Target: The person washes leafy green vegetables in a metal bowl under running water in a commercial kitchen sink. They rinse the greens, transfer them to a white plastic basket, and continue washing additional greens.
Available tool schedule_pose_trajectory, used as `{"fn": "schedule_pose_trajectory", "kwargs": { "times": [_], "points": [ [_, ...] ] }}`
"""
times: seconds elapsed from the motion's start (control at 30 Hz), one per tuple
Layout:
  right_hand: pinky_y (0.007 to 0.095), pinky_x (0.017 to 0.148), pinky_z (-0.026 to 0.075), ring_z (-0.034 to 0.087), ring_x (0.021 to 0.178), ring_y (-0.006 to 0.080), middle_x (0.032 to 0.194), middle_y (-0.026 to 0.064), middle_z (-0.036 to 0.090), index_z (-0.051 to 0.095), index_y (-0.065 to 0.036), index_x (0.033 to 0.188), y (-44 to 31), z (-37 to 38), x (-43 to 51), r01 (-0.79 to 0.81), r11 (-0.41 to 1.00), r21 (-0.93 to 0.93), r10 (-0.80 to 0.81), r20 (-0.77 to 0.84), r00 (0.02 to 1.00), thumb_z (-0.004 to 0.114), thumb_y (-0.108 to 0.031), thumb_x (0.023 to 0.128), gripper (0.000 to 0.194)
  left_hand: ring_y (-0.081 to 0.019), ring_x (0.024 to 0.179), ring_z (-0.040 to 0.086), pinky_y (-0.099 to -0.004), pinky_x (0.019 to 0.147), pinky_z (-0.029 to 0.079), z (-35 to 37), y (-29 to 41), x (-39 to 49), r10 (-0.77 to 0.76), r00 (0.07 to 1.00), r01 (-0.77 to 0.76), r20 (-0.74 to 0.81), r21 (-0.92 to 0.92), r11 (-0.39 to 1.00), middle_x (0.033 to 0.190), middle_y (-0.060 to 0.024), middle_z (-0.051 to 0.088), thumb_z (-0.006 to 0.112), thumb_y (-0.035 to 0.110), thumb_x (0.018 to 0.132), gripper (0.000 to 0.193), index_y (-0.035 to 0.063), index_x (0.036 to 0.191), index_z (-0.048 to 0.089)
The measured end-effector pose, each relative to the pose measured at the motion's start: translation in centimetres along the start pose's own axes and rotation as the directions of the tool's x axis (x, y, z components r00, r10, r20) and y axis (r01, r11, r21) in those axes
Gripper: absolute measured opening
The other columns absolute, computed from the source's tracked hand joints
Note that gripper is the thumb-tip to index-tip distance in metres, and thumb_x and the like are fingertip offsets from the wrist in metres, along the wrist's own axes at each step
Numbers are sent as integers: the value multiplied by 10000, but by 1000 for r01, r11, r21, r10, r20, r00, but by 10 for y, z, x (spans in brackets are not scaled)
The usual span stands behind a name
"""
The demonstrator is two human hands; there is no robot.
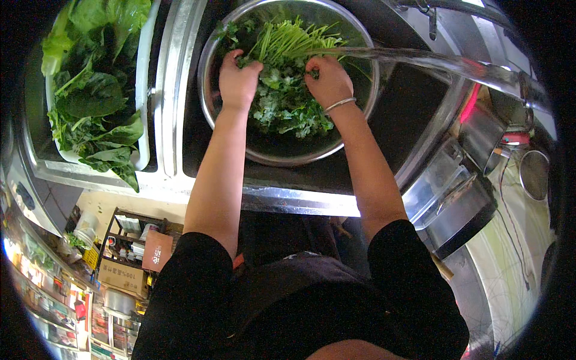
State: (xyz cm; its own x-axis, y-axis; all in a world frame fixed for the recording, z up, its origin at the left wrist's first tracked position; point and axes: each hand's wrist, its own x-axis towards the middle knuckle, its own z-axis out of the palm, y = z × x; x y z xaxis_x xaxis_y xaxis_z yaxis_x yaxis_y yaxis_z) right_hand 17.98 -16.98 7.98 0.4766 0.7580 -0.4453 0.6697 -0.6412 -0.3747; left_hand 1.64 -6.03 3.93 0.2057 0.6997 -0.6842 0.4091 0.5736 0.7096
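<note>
A round metal basin (288,158) stands in a sink, with a bunch of leafy herbs (288,99), which look like coriander, lying in it. My left hand (238,81) is at the left side of the bunch, fingers curled with the thumb towards the leaves; whether it grips any is unclear. On the right side, my right hand (330,81) has thumb and forefinger curled together around a bit of green leaf, a bangle on its wrist. A stream of water (405,56) runs from the right to the stems, passing just above my right hand.
Left of the metal sink divider (173,90), a white plastic tub (143,90) holds large green leaves (92,96), some hanging over its near edge. Metal containers (461,211) and a round strainer (534,174) lie at the right. Shelving with cartons (121,276) stands lower left.
</note>
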Motion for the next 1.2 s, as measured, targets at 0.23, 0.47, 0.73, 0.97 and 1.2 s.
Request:
{"fn": "schedule_pose_trajectory", "kwargs": {
  "times": [0.23, 0.47, 0.73, 0.97, 1.2],
  "points": [
    [428, 748, 531, 620, 898, 316, 978, 92, 609, 635, -134, 896, 21, 6, -25, 22, 995, 100, -7, -146, 989, 693, -188, 758, 160, -403, 1153, 528, -425, 978, 441, 3, 0, -12, 230, 965, -257, 123, 595, 761, 1220, -261, 556, 773, 206, 696, 769, 57, 1354, 404],
    [436, 833, 521, 623, 976, 345, 1082, 144, 623, 640, -150, 1054, -6, 10, -2, 24, 992, 123, 4, -225, 974, 699, -252, 791, 288, -443, 1260, 398, -489, 1022, 374, 3, 8, -42, 380, 913, -373, 151, 689, 622, 1309, -250, 459, 760, 134, 671, 738, 89, 1337, 444],
    [377, 822, 522, 651, 942, 260, 1040, 101, 667, 649, -98, 1118, 22, 4, -11, -105, 965, 241, 110, -8, 994, 749, -146, 769, 366, -444, 1311, 307, -585, 1079, 210, 2, 3, -107, 394, 814, -552, 426, 778, 299, 1383, -252, 333, 644, 12, 685, 563, 118, 1233, 573],
    [372, 812, 523, 654, 913, 276, 1061, 127, 660, 671, -97, 1095, 50, 17, -30, -34, 962, 270, 61, -93, 994, 722, -131, 779, 322, -352, 1041, 562, -478, 897, 434, 35, 17, -83, 519, 775, -605, 360, 659, 446, 1055, -126, 629, 643, 71, 734, 323, 112, 1052, 674],
    [410, 863, 515, 630, 990, 336, 1094, 166, 641, 664, -116, 1105, 37, 14, -28, -191, 937, 293, 231, -109, 967, 729, -247, 768, 367, -374, 855, 611, -464, 752, 508, 56, 0, -109, 400, 771, -636, 496, 628, 449, 898, -190, 622, 633, 132, 804, 278, 19, 1058, 637]
  ]
}}
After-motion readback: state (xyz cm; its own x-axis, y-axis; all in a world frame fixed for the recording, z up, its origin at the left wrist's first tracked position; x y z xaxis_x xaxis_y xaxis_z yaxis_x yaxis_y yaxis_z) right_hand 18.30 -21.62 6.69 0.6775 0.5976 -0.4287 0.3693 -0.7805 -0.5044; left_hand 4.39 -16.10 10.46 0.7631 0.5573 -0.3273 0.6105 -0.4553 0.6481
